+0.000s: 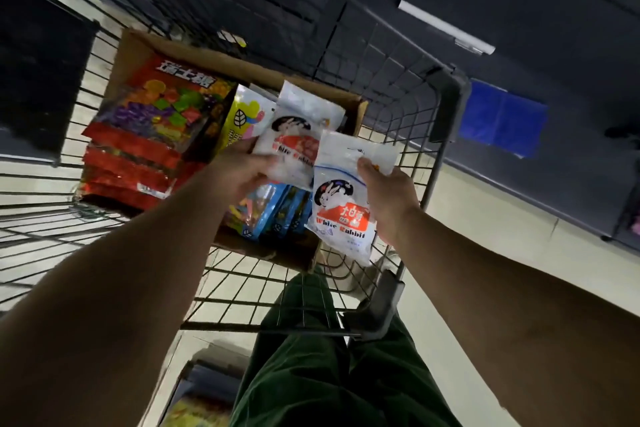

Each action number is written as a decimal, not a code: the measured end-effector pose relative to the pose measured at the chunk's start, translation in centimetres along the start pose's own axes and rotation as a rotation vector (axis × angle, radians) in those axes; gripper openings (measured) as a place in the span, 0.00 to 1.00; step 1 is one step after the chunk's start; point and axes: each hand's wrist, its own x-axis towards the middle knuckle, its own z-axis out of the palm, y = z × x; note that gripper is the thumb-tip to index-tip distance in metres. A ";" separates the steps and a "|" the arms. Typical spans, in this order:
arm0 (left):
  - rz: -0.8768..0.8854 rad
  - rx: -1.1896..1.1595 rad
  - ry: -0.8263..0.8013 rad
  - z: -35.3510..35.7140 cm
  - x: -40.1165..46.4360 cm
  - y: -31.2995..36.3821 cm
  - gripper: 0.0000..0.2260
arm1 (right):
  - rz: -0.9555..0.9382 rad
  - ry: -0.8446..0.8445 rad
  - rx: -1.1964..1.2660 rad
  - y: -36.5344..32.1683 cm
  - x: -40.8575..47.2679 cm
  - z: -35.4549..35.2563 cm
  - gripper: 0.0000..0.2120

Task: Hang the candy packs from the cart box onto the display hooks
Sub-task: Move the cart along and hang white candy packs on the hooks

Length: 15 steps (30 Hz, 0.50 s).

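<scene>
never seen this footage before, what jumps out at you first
Two white rabbit candy packs at centre: the right hand holds one above the cart, the left hand grips another over the cardboard box. At the box's left, bright red fruit-candy bags are stacked.

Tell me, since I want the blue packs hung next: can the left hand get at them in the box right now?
Probably not yet. The left hand already grips a White Rabbit pack, which hangs right over the blue packs in the box; it would need freeing first.
</scene>
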 end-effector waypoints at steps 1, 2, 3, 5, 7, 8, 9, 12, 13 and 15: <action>-0.013 0.058 -0.006 -1.2 -0.9 -0.8 0.09 | 0.001 0.004 -0.006 0.1 -0.1 0.1 0.14; -0.040 0.131 -0.002 -2.3 -1.3 -1.8 0.09 | -0.008 0.007 -0.021 0.2 -0.2 0.3 0.14; -0.080 0.171 0.011 -3.2 -1.6 -2.7 0.09 | -0.023 0.004 -0.036 0.3 -0.3 0.5 0.13; -0.159 0.238 0.064 -4.1 -1.0 -3.9 0.10 | -0.042 -0.002 -0.042 0.6 -0.3 1.0 0.13; -0.169 0.387 0.096 -3.6 -0.8 -3.8 0.23 | -0.041 -0.008 -0.038 0.9 -0.3 1.4 0.13; -0.143 0.514 0.114 -3.1 -0.7 -3.5 0.35 | -0.039 -0.009 -0.038 1.0 -0.2 1.6 0.14; -0.109 0.635 0.135 -2.7 -0.5 -3.3 0.43 | -0.036 -0.008 -0.040 1.1 0.0 1.8 0.15; 0.070 0.760 0.278 -1.1 0.1 -2.4 0.35 | -0.025 -0.008 -0.037 1.2 0.2 2.0 0.14; 0.115 0.751 0.313 -0.6 0.4 -2.1 0.33 | -0.019 -0.004 -0.032 1.2 0.3 1.9 0.13; 0.148 0.746 0.339 0.5 0.8 -1.5 0.32 | -0.002 -0.002 -0.004 1.3 0.3 1.8 0.13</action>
